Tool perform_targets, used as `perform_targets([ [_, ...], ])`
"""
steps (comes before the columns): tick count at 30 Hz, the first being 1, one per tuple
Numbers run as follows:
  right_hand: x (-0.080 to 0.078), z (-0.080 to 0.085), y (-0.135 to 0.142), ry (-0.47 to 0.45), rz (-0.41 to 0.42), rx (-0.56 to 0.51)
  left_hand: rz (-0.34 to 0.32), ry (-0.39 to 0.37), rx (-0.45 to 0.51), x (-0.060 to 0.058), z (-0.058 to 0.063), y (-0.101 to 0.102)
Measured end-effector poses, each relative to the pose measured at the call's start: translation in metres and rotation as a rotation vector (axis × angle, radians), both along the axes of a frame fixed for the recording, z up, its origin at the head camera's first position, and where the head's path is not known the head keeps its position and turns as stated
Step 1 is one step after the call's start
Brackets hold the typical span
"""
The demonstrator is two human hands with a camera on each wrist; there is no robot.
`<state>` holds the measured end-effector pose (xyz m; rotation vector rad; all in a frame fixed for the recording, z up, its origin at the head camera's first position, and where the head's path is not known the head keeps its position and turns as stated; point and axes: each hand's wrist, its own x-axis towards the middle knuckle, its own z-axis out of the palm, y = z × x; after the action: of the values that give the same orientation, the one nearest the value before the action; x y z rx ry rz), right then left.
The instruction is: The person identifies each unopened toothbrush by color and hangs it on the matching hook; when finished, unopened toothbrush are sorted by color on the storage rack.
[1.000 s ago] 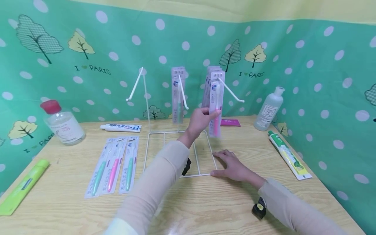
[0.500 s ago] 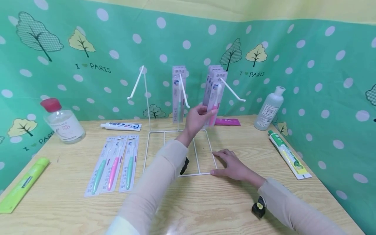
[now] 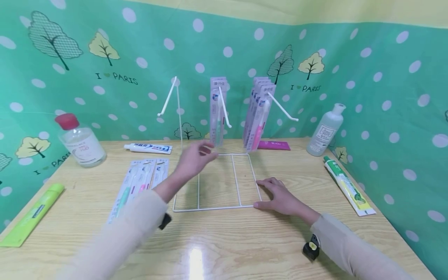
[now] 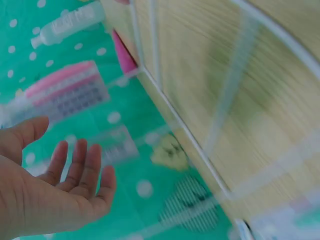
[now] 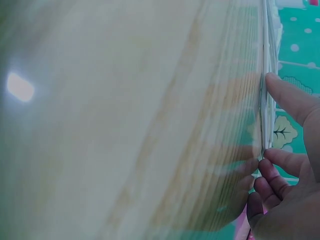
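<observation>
A white wire display rack (image 3: 217, 208) stands on the table with three hooks on top. Packaged toothbrushes (image 3: 259, 120) hang on its right hook, the front one with a pink handle. Others (image 3: 218, 112) hang on the middle hook; the left hook (image 3: 167, 96) is bare. My left hand (image 3: 196, 157) is in the air over the rack's base, holding nothing, its fingers loosely bent in the left wrist view. My right hand (image 3: 280, 198) rests at the base's front right corner, thumb and fingertips spread apart and touching the wire. Packaged toothbrushes (image 3: 141, 175) lie left of the rack, partly behind my left sleeve.
A red-capped bottle (image 3: 84, 146) and a green tube (image 3: 33, 214) are at the left. A white-and-blue toothpaste tube (image 3: 148, 148) lies at the back, a magenta tube (image 3: 274, 145) behind the rack. At the right are a clear bottle (image 3: 325, 130) and a green-yellow toothpaste tube (image 3: 348, 186).
My left hand has let go of the front pink toothbrush pack, which now hangs on the right hook with the others. That hand has moved left and down; the right hand stays put.
</observation>
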<state>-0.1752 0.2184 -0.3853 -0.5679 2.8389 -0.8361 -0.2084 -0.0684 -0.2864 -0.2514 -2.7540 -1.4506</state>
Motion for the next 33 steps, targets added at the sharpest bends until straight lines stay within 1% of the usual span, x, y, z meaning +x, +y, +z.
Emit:
perform_targets([
  [2,0.000,0.000,0.000,0.000,0.004,-0.003,0.006,0.017,-0.042,0.006,-0.004,-0.024],
  [4,0.001,0.000,0.000,0.001,0.009,-0.004,0.031,0.025,-0.087,0.012,-0.008,-0.050],
  [6,0.001,0.001,0.000,0.002,0.009,-0.005,0.071,0.029,-0.151,0.015,-0.013,-0.076],
  [9,0.000,0.001,0.001,-0.003,0.005,-0.007,0.152,0.003,-0.248,0.018,-0.020,-0.114],
  [12,0.000,0.001,0.001,-0.008,-0.002,-0.001,0.212,-0.070,-0.336,0.020,-0.029,-0.148],
  [15,0.000,0.001,0.002,-0.016,-0.010,0.006,0.231,-0.192,-0.391,0.021,-0.038,-0.173],
  [19,0.001,0.002,0.001,-0.023,-0.015,0.003,0.222,-0.374,-0.399,0.025,-0.044,-0.191],
  [21,0.001,0.002,0.001,-0.023,-0.013,-0.001,0.214,-0.435,-0.397,0.027,-0.045,-0.195],
  [22,0.001,0.002,0.001,-0.021,-0.011,-0.001,0.214,-0.454,-0.393,0.029,-0.046,-0.197],
  [24,0.001,0.002,0.001,-0.017,-0.006,-0.002,0.211,-0.467,-0.393,0.031,-0.046,-0.198],
  [26,0.001,0.001,0.000,-0.015,-0.003,-0.002,0.213,-0.462,-0.406,0.033,-0.047,-0.199],
  [30,0.001,0.000,0.000,-0.014,-0.001,-0.002,0.232,-0.463,-0.413,0.033,-0.050,-0.200],
  [33,0.001,0.001,-0.001,-0.015,-0.002,-0.003,0.254,-0.481,-0.367,0.031,-0.053,-0.203],
])
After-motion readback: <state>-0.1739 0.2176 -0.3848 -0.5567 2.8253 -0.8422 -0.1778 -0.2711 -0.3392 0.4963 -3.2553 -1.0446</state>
